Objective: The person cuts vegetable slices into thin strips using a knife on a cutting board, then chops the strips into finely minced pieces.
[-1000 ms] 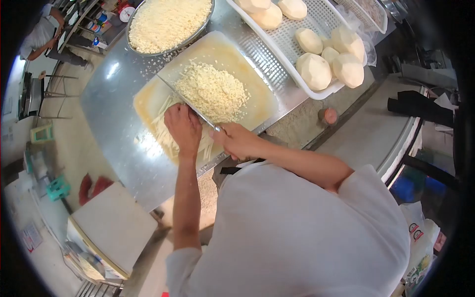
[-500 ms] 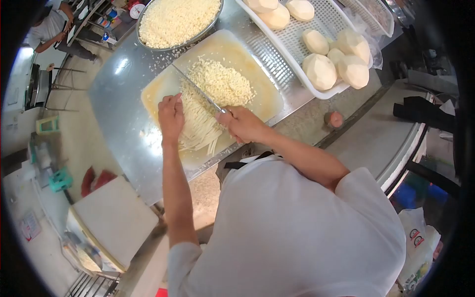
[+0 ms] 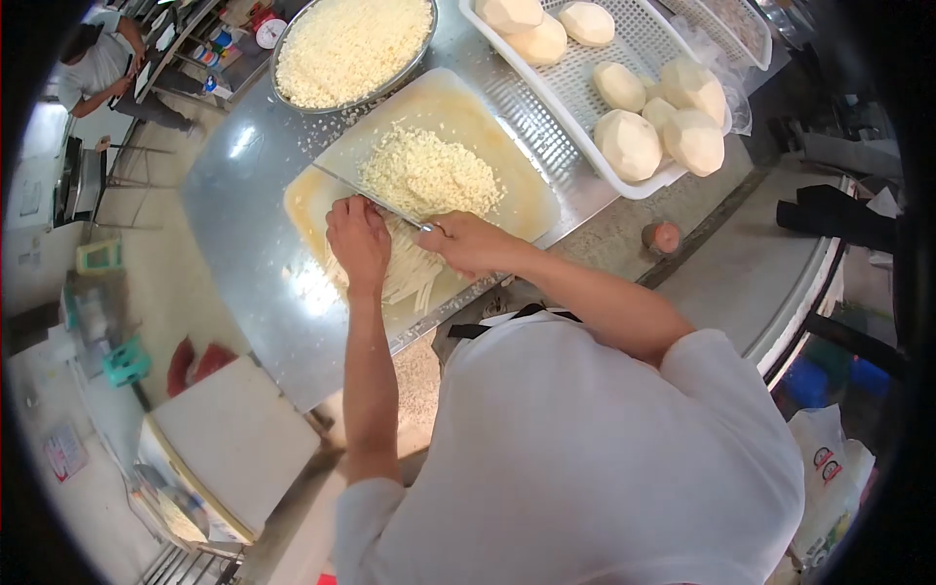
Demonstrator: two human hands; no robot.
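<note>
My right hand (image 3: 470, 242) is closed round the handle of a kitchen knife (image 3: 375, 198), whose blade points to the upper left across the cutting board (image 3: 522, 156). Against the near side of the blade, the curled fingers of my left hand (image 3: 359, 239) press down on pale vegetable strips (image 3: 414, 273). The hand covers part of these strips. On the blade's far side lies a heap of finely chopped pale vegetable (image 3: 429, 171). Small bits are scattered over the board.
A metal bowl (image 3: 353, 105) heaped with chopped pieces stands beyond the board on the steel table (image 3: 229, 219). To the right, a white perforated basket (image 3: 575, 88) holds several peeled round root vegetables (image 3: 627, 144). Another person (image 3: 102, 68) stands at the far upper left.
My left hand has moved right from the edge of the strips to lie over them, close to the blade. The knife has shifted slightly towards me.
</note>
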